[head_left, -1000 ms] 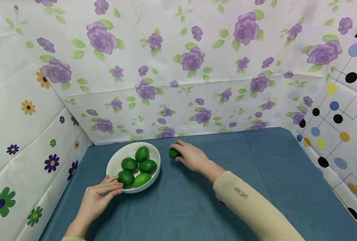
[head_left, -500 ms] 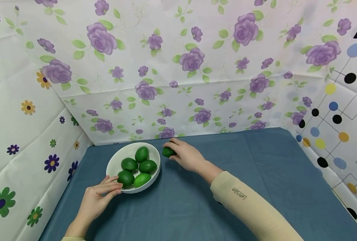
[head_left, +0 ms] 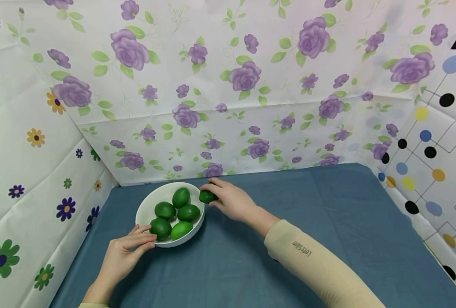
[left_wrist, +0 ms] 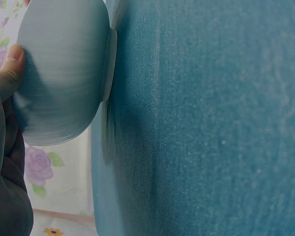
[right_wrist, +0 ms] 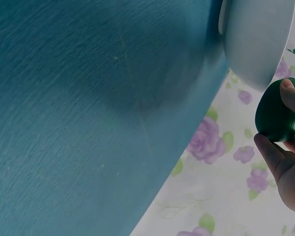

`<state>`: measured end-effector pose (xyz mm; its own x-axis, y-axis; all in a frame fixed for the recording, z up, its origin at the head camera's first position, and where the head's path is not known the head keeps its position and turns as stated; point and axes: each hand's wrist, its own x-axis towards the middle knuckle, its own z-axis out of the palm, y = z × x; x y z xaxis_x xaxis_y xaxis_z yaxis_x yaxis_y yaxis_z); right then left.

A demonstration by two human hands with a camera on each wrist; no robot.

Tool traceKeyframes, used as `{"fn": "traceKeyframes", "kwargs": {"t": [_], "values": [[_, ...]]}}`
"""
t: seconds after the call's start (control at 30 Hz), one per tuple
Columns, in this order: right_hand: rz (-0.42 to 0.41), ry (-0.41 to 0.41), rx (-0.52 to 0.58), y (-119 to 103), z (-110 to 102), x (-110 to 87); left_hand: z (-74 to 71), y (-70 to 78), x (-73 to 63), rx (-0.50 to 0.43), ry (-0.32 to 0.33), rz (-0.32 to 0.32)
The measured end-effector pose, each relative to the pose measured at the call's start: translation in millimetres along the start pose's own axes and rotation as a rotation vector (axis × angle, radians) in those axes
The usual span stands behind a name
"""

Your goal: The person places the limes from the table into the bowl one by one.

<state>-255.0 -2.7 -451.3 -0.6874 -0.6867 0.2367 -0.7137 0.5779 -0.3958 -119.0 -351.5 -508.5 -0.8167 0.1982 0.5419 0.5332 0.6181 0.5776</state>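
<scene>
A white bowl [head_left: 146,208] stands at the left of the blue-covered table, with several dark green limes [head_left: 165,211] and one brighter green lime [head_left: 182,230] in it. My left hand [head_left: 121,256] grips the bowl's near left rim, fingers over the edge beside a dark lime. In the left wrist view the thumb [left_wrist: 12,64] lies against the bowl's outer wall. My right hand [head_left: 233,200] pinches another dark green lime [head_left: 207,196] between thumb and fingers. That lime overlaps the bowl's right rim in the head view; the right wrist view shows it at rim height.
The table's blue cloth [head_left: 289,239] extends to the right and front of the bowl. Behind it rises a sheet printed with purple roses [head_left: 243,128]. A flowered sheet [head_left: 39,171] borders the left side, and a dotted one [head_left: 436,141] the right.
My right hand has moved left with the lime, from beside the bowl to its right rim. The left hand and the bowl have stayed in place.
</scene>
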Motion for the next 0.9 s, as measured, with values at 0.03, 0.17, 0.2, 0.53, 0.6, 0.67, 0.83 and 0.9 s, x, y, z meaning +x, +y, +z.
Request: {"fn": "traceKeyframes", "kwargs": {"t": [0.03, 0.17, 0.2, 0.53, 0.6, 0.67, 0.83, 0.9], "values": [[0.000, -0.003, -0.003, -1.5, 0.0, 0.3, 0.2, -0.2, -0.2, -0.001, 0.001, 0.002], [0.003, -0.008, -0.003, -6.9, 0.2, 1.2, 0.5, -0.4, -0.5, -0.009, 0.002, 0.003], [0.001, -0.007, -0.001, -8.3, 0.2, 1.3, 0.5, -0.2, -0.4, -0.010, 0.003, 0.004], [-0.040, -0.008, 0.014, -22.5, -0.8, 5.4, -0.5, 1.7, -0.2, -0.013, 0.002, 0.004], [-0.045, -0.016, 0.018, -26.3, -0.9, 7.0, -0.6, 1.6, -0.3, -0.010, 0.002, 0.003], [-0.046, -0.025, 0.013, -29.6, 0.5, 8.6, -0.4, 1.3, -0.3, -0.004, 0.006, 0.013], [-0.048, -0.038, 0.001, -36.9, 5.5, 11.6, -0.5, 0.6, 0.2, 0.000, 0.002, 0.014], [-0.055, -0.042, 0.005, -40.1, 7.2, 12.4, -1.0, 0.8, 0.3, -0.002, -0.004, 0.006]]}}
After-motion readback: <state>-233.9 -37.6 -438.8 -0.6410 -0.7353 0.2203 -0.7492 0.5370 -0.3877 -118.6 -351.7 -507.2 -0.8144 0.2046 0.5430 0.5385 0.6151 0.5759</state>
